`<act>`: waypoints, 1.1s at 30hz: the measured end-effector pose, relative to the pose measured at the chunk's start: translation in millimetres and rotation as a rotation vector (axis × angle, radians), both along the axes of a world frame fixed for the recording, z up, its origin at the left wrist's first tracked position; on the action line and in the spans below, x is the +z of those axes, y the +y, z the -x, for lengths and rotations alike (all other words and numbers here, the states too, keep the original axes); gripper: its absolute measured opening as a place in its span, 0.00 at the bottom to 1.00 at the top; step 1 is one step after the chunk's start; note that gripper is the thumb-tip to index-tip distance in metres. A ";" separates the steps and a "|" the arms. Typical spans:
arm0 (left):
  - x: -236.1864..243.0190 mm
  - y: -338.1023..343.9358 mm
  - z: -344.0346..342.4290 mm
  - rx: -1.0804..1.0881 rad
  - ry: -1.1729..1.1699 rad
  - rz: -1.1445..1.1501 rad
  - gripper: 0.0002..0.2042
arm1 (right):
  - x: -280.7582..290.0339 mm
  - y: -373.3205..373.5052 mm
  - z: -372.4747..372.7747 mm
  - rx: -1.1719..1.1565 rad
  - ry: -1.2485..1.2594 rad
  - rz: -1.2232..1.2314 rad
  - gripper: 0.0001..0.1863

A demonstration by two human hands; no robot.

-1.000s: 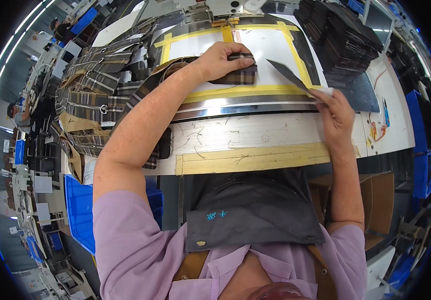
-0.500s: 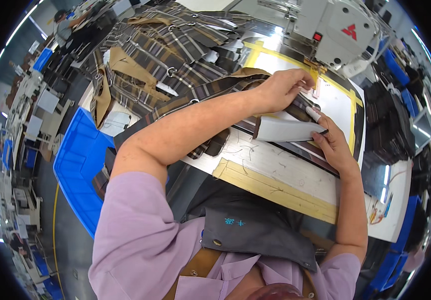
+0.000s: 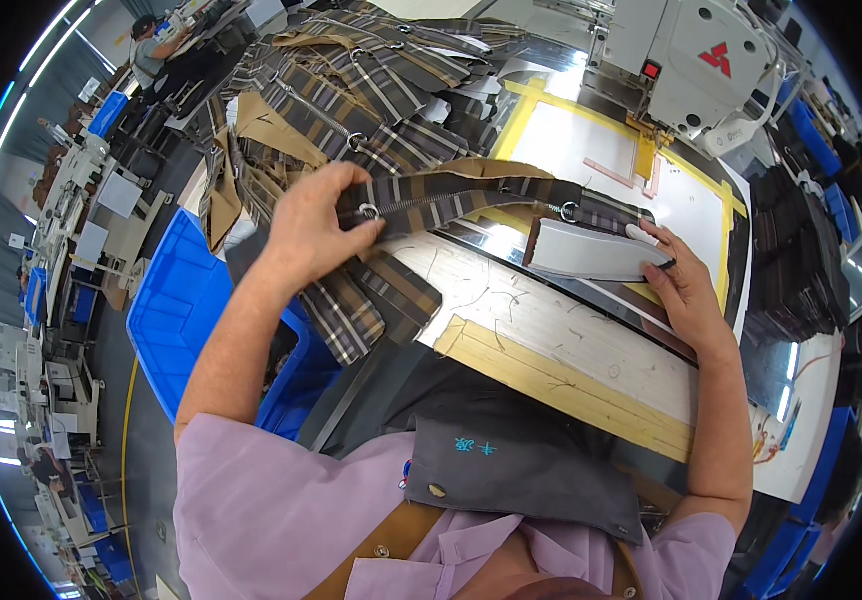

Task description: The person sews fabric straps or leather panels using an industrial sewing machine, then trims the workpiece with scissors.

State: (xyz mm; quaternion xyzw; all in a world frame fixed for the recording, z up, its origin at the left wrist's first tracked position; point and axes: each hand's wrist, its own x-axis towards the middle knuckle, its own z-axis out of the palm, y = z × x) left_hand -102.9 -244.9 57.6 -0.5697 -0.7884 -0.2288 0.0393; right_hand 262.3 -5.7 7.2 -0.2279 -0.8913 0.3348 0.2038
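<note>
A long plaid fabric piece [image 3: 461,200] with a metal zip and ring-shaped pulls stretches between my two hands, above the worktable. My left hand [image 3: 316,228] is closed on its left end, thumb beside a ring pull. At the other end, my right hand [image 3: 689,295] pinches a pale grey strip [image 3: 591,252] with a dark edge, which lies against the plaid piece. A finger of that hand has a white cover on it. Just beyond the strip is a white template sheet [image 3: 571,130] framed with yellow tape. Part of the plaid piece is hidden under my left hand.
A large white sewing machine [image 3: 706,75] stands at the far right. Plaid pieces [image 3: 351,90] are heaped at the far left, above a blue bin [image 3: 176,310]. Dark stacked fabric [image 3: 791,255] sits to the right. Loose threads lie on the tabletop [image 3: 511,310] near a yellow strip [image 3: 561,390].
My left hand has moved from near the machine down and left, onto the left end of the plaid piece, which now shows its zip. My right hand keeps its hold on the grey strip.
</note>
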 end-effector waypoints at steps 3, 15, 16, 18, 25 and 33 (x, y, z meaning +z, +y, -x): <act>37.4 22.7 11.2 -0.136 0.381 -0.212 0.12 | 0.1 -2.6 0.3 -0.038 0.024 0.014 0.14; 23.8 203.3 54.9 0.049 0.627 -0.294 0.12 | -15.1 2.0 -4.4 -0.099 0.063 -0.013 0.15; 20.0 206.6 35.5 0.002 0.596 -0.363 0.11 | -16.7 1.1 -3.8 -0.073 0.170 0.072 0.16; 10.6 201.3 -18.2 -0.254 0.548 -0.504 0.10 | -17.1 1.2 -3.4 -0.096 0.202 0.042 0.15; -10.5 163.3 -160.2 -0.718 -0.266 -0.116 0.25 | 1.2 -4.0 -13.7 -0.116 0.284 -0.456 0.15; -52.2 196.7 -158.5 -0.697 -0.852 0.062 0.17 | 9.1 -9.0 -13.8 -0.348 0.271 -0.470 0.21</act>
